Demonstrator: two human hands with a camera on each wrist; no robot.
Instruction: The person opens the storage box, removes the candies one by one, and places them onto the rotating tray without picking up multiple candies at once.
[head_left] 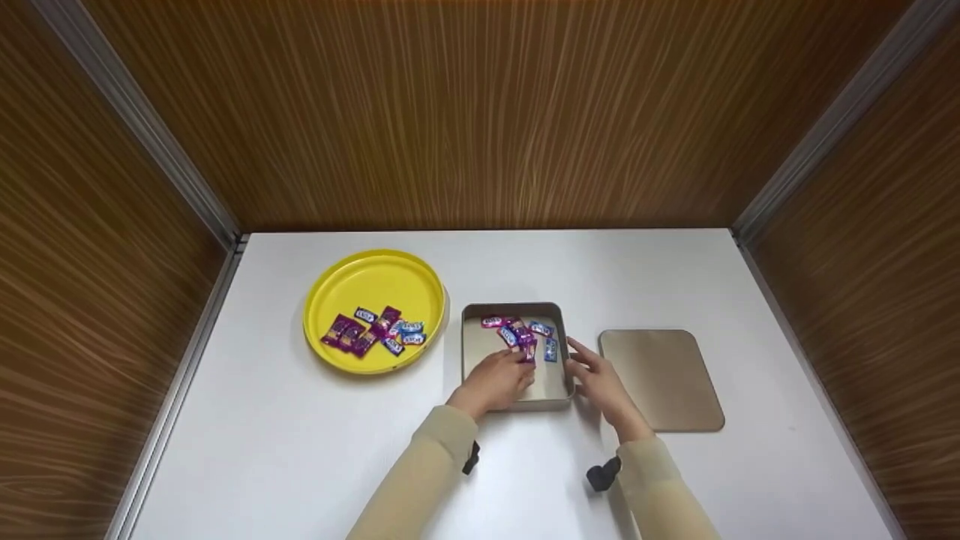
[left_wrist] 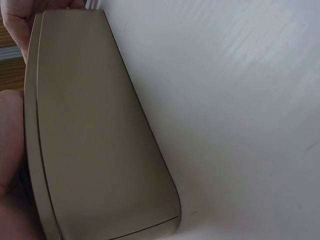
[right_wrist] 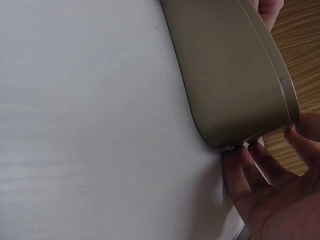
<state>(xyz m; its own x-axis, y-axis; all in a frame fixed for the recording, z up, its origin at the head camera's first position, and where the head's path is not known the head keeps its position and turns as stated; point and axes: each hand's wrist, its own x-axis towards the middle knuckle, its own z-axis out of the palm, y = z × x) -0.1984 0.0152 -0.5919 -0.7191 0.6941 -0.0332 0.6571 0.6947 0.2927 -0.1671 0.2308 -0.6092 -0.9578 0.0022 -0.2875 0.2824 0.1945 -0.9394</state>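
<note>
While I watch from my remote seat, the tin [head_left: 480,337] stands on the tabletop [head_left: 300,450], between a yellow plate [head_left: 375,277] and a flat lid [head_left: 664,382].

Left hand [head_left: 497,380]: over the tin's near left corner and into it, fingers bent down at a purple sweet [head_left: 529,351]. I cannot tell whether they grasp it; the hand covers the spot, and the left wrist view gives me mostly outer wall.

Right hand [head_left: 604,382]: outside the tin, fingers [right_wrist: 268,162] released and extended, tips touching the right wall.

Other sweets inside the tin: a pink one [head_left: 492,322] near the far wall, purple and blue ones bunched beside it, two blue sweets [head_left: 551,349] toward the right wall.

On the plate I note a cluster [head_left: 365,343], purple and blue, mostly at its near side. Cream sleeves [head_left: 420,465] on both arms.
</note>
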